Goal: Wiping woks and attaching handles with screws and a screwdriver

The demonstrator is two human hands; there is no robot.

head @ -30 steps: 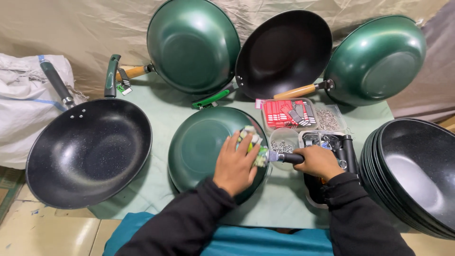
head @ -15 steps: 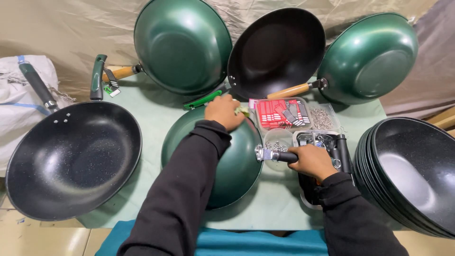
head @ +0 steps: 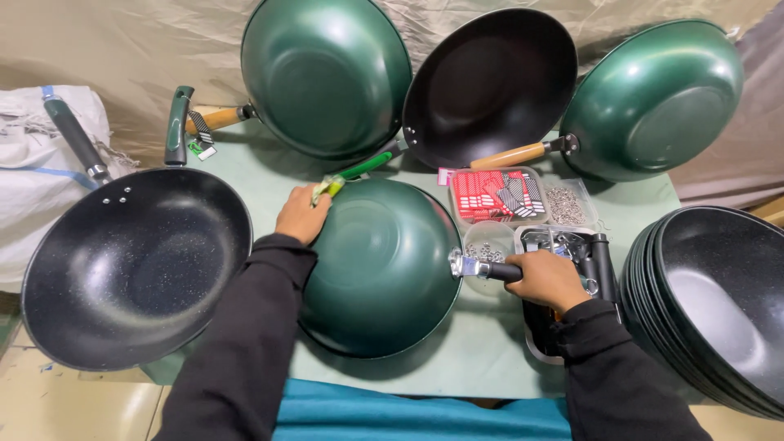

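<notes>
A green wok (head: 380,265) lies upside down on the pale green table in front of me. My right hand (head: 547,278) is closed around its black handle (head: 500,270), which meets the wok's rim at a metal bracket (head: 461,264). My left hand (head: 302,214) rests on the wok's far left rim. Its fingers pinch a small yellow-green piece (head: 330,187) beside the tip of a green handle (head: 366,166) that leads up to the leaning black wok (head: 490,82).
A black wok (head: 135,265) lies at the left and a stack of black woks (head: 719,302) at the right. Two green woks (head: 327,73) (head: 653,98) lean at the back. Clear trays hold red packets (head: 490,194), screws (head: 563,204) and washers (head: 486,249). A loose green handle (head: 178,122) lies at the back left.
My left hand has moved from the middle of the upturned green wok to its far left rim. The right hand has kept hold of the black handle.
</notes>
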